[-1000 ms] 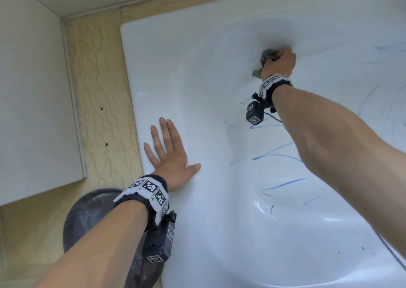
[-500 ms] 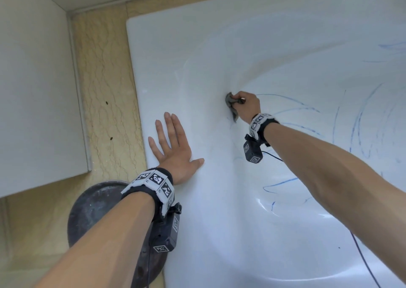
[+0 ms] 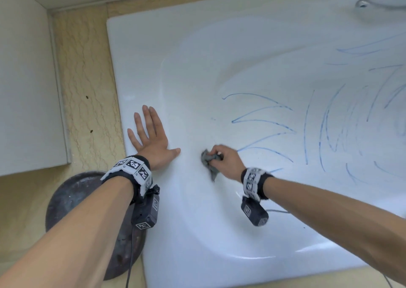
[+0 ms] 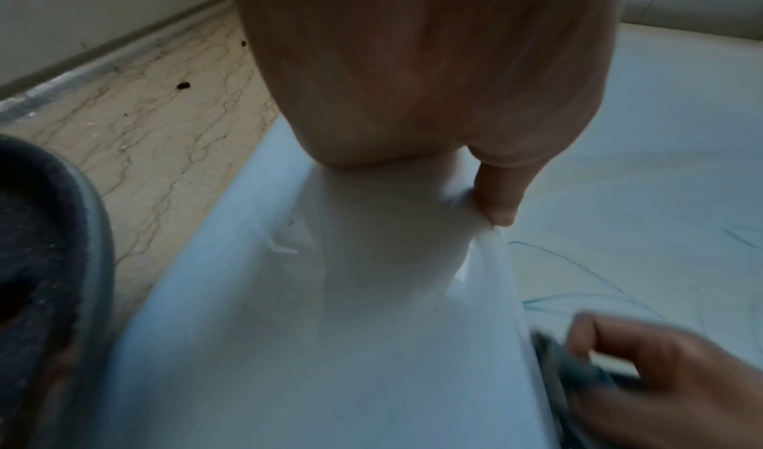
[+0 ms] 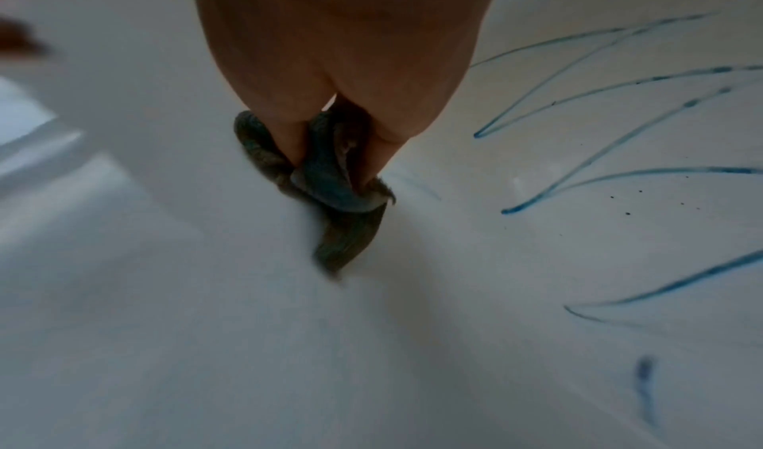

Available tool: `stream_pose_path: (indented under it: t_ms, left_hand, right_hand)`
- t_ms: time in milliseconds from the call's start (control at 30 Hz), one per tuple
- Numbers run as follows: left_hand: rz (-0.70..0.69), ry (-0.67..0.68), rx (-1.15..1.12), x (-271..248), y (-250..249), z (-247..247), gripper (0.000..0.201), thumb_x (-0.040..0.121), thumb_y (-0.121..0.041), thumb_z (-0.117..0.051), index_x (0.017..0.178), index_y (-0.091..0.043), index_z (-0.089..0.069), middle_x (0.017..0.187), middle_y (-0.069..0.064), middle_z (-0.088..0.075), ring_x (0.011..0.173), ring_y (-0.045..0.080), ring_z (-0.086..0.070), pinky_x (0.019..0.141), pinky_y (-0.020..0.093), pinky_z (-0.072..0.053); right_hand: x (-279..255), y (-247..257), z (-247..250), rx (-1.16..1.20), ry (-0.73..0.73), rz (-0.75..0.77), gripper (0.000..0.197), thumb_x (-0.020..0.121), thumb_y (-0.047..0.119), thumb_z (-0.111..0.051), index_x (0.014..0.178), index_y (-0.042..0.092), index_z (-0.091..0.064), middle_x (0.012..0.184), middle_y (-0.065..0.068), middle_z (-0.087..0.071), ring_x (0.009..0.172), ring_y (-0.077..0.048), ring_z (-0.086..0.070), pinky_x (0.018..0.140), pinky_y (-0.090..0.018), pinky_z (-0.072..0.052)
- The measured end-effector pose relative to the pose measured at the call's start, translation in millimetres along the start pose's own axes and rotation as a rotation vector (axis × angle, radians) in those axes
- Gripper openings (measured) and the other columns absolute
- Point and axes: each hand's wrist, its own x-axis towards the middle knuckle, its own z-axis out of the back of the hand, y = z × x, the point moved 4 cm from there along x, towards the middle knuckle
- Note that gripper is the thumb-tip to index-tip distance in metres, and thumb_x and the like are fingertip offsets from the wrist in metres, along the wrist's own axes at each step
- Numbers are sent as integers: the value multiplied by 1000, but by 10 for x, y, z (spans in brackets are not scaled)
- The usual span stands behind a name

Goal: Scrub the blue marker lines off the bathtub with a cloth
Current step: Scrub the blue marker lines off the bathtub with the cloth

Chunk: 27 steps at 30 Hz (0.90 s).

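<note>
My right hand (image 3: 222, 159) grips a bunched grey cloth (image 3: 208, 162) and presses it on the white bathtub's (image 3: 197, 57) sloping inner wall, just left of a fan of blue marker lines (image 3: 261, 123). In the right wrist view the cloth (image 5: 330, 188) sticks out below the curled fingers, with blue lines (image 5: 619, 97) to its right. More blue strokes (image 3: 329, 129) cover the tub floor further right. My left hand (image 3: 151, 134) lies flat, fingers spread, on the tub's rim. The left wrist view shows its palm (image 4: 433, 64) and thumb (image 4: 499, 195) on the rim.
A beige marbled floor strip (image 3: 85, 90) runs along the tub's left side, next to a pale wall panel (image 3: 26, 90). A dark round stool or basin (image 3: 72, 199) sits under my left forearm. A metal fitting (image 3: 362, 3) shows at the tub's far right corner.
My right hand has swept the cloth from the tub's far end down toward me along the inner wall. The left hand has stayed flat on the rim.
</note>
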Motion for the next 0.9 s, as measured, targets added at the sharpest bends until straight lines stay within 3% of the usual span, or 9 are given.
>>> stream_pose_path:
  t_ms: [100, 167, 267, 367, 500, 667, 767, 833, 900]
  left_hand:
    - [18, -20, 26, -8, -19, -9, 127, 83, -50, -63, 141, -14, 44, 143, 1, 55, 135, 29, 46, 115, 59, 16]
    - [21, -95, 49, -29, -20, -25, 124, 82, -50, -61, 144, -12, 40, 148, 4, 50, 139, 29, 42, 117, 57, 12]
    - [-146, -316, 180, -90, -138, -81, 112, 81, -51, -53, 154, -6, 19, 160, 11, 30, 148, 27, 24, 122, 52, 2]
    - [-360, -369, 354, -93, -239, -250, 95, 87, -46, -50, 158, -8, 1, 164, 9, 14, 152, 25, 11, 123, 48, -7]
    - [-376, -407, 376, -27, -197, -362, 81, 87, -32, -51, 157, -8, -19, 166, 7, -3, 153, 26, 2, 122, 47, -11]
    - [-404, -452, 317, -32, -181, -321, 79, 83, -24, -52, 155, -6, -25, 165, 5, -11, 153, 22, -2, 123, 46, -12]
    - [-396, -437, 315, -22, -185, -306, 81, 82, -24, -51, 155, -4, -23, 165, 5, -10, 153, 21, -2, 123, 45, -11]
    - [-399, -441, 312, -19, -185, -297, 81, 82, -23, -51, 155, -3, -22, 165, 5, -11, 153, 21, -2, 123, 45, -12]
    - [-402, -442, 306, -12, -176, -288, 81, 82, -23, -50, 155, -4, -22, 165, 5, -12, 153, 21, -3, 123, 45, -12]
  right_hand:
    - [-467, -67, -90, -29, 325, -32, 22, 74, 7, -69, 90, 21, -61, 89, 2, -66, 62, -4, -52, 62, -20, -44]
    - [-530, -54, -42, -8, 381, -46, 28, 76, 4, -63, 96, 23, -62, 93, -1, -67, 61, -2, -53, 62, -20, -46]
    - [-269, 59, 201, 177, 164, -63, 40, 76, -7, -54, 104, 18, -66, 95, -10, -71, 77, -14, -64, 70, -36, -56]
    - [240, 46, 551, 343, -98, -118, 40, 77, -10, -56, 103, 18, -69, 97, -8, -71, 90, -22, -66, 80, -46, -59]
    - [906, -158, 886, 508, -317, -216, 32, 79, -4, -64, 96, 24, -68, 99, -15, -70, 90, -30, -70, 82, -52, -58]
    - [1380, -513, 823, 525, -382, -316, 30, 80, 0, -64, 103, 20, -67, 98, -14, -72, 91, -29, -71, 83, -49, -59]
    - [1412, -554, 565, 477, -260, -376, 37, 86, -3, -61, 119, 11, -66, 97, -6, -70, 91, -25, -66, 81, -37, -58]
    - [1380, -576, 331, 315, -164, -348, 43, 86, -2, -60, 127, 10, -64, 115, -6, -67, 103, -21, -63, 92, -33, -53]
    - [1377, -674, 153, 322, -183, -294, 41, 85, -4, -53, 121, 11, -68, 126, -3, -64, 111, -17, -59, 104, -33, -44]
